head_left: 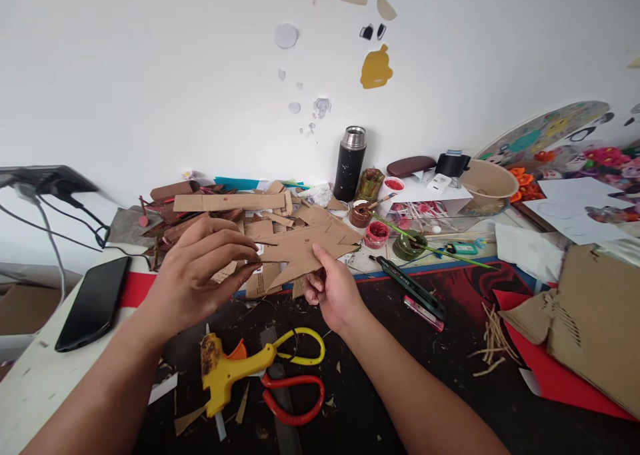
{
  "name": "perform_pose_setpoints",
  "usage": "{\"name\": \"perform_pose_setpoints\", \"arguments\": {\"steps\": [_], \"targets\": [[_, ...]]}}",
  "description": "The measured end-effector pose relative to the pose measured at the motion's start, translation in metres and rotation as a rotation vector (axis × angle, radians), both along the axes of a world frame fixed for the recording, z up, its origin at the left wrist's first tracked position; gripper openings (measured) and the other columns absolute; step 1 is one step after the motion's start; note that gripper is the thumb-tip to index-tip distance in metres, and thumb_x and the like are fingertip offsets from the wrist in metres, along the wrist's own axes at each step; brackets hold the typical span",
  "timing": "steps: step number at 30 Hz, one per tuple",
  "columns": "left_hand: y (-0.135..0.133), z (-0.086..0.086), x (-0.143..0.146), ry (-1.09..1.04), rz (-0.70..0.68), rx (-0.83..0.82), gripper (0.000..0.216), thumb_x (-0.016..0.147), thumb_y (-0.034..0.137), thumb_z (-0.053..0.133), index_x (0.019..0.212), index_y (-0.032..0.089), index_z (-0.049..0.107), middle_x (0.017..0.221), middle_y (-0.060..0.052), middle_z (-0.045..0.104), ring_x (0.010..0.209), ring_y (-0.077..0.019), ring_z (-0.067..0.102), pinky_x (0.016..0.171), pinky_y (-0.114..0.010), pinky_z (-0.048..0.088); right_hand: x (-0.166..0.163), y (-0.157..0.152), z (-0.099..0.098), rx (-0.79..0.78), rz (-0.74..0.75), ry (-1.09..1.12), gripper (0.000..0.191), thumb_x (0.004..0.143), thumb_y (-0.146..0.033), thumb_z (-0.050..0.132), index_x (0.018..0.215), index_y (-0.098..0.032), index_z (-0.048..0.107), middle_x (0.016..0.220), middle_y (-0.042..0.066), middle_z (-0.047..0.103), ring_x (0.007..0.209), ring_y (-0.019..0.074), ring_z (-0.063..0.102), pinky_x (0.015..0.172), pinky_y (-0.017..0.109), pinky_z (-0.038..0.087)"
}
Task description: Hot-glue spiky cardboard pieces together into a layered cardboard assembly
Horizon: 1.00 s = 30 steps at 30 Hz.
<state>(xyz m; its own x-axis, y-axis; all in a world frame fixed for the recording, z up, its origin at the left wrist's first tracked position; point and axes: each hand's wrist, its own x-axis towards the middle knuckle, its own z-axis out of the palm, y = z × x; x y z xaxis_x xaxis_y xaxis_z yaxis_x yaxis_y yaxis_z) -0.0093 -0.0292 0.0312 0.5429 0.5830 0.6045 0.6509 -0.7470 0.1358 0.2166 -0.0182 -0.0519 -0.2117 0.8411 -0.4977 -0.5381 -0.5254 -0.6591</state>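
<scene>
A jagged brown cardboard cutout [300, 252] with pointed prongs is raised above the work mat. My right hand [333, 285] grips its near right edge, thumb on top and fingers curled underneath. At the left end, my left hand [207, 265] has thumb and fingers closed around the tips of narrow prongs; the exact contact is partly hidden. Below the hands lie a yellow glue gun [235, 368] and scissors with one yellow and one red handle [295, 398], partly over a metal ruler [285, 408].
Cardboard scraps [230, 203] pile up behind the hands. A black flask [350, 165], open paint jars [376, 235] and a green utility knife [410, 288] stand or lie to the right. A phone [93, 304] rests at left, folded cardboard [600, 328] at far right.
</scene>
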Motion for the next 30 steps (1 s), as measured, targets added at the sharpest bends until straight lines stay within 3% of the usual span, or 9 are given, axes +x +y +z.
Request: {"name": "perform_pose_setpoints", "arguments": {"steps": [9,18,30], "targets": [[-0.0005,0.0011,0.0024,-0.030,0.011,-0.034,0.013,0.101,0.016,0.078,0.104,0.028,0.074,0.100,-0.001,0.085,0.103,-0.0257,0.072,0.095,-0.041,0.057,0.0009,-0.0013,0.0038,0.036,0.090,0.046,0.065,0.082,-0.070,0.087,0.060,-0.024,0.047,0.043,-0.008,0.045,0.037,0.0092,0.043,0.038,0.022,0.025],[-0.0034,-0.0008,0.0063,-0.069,0.056,-0.114,0.009,0.102,0.024,0.075,0.098,0.031,0.079,0.096,-0.002,0.086,0.101,-0.0287,0.076,0.094,-0.045,0.058,0.0007,-0.0009,0.0027,0.030,0.072,0.039,0.059,0.080,-0.067,0.088,0.065,-0.024,0.051,0.043,-0.009,0.046,0.037,0.0102,0.045,0.039,0.022,0.024],[-0.0025,0.0004,0.0051,-0.066,0.024,-0.047,0.012,0.101,0.017,0.079,0.102,0.028,0.074,0.100,-0.001,0.085,0.105,-0.0255,0.073,0.096,-0.041,0.057,-0.0010,-0.0026,0.0016,0.047,0.071,0.020,0.058,0.080,-0.066,0.087,0.063,-0.024,0.050,0.044,-0.008,0.046,0.036,0.0102,0.044,0.039,0.023,0.025]]}}
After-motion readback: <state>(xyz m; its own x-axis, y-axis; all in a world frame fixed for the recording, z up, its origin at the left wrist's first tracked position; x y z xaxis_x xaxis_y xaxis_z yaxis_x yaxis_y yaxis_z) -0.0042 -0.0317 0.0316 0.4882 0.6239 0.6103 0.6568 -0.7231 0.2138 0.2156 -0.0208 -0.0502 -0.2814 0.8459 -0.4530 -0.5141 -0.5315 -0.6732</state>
